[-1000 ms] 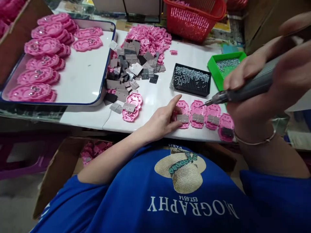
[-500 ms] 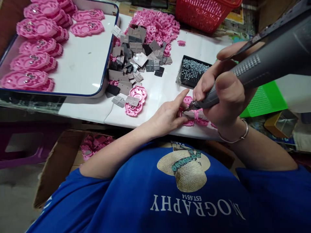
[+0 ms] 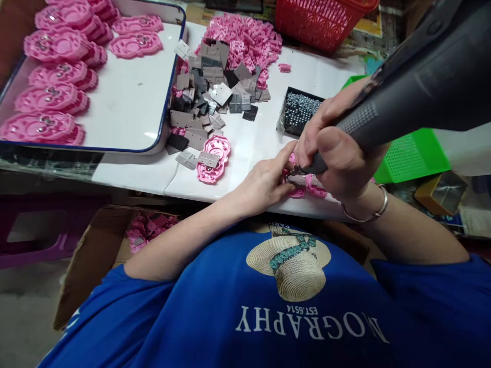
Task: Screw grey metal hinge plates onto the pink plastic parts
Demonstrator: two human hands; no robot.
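My right hand (image 3: pixel 341 153) is wrapped round a dark grey electric screwdriver (image 3: pixel 414 87), its tip slanting down to the left. That tip meets a pink plastic part (image 3: pixel 316 186) at the table's front edge, partly hidden by both hands. Thumb and forefinger of my left hand (image 3: pixel 261 186) grip the part's left end, close beside the tip. Grey metal shows on the part. Left of my left hand lies a pink shell (image 3: pixel 220 145) with a small grey plate (image 3: pixel 208 159) across it. A black box of screws (image 3: pixel 301 112) sits just beyond my hands.
A white blue-rimmed tray (image 3: pixel 126 112) at the left holds stacked pink shells. Grey metal plates (image 3: pixel 210 76) and small pink pieces (image 3: pixel 245 41) are heaped beside it. A red basket (image 3: pixel 322 25) stands behind, a green basket (image 3: pixel 418 156) to the right.
My right hand has shifted left and the screwdriver has swung to a steeper angle, its tip still at the part. My left hand keeps its place on the part.
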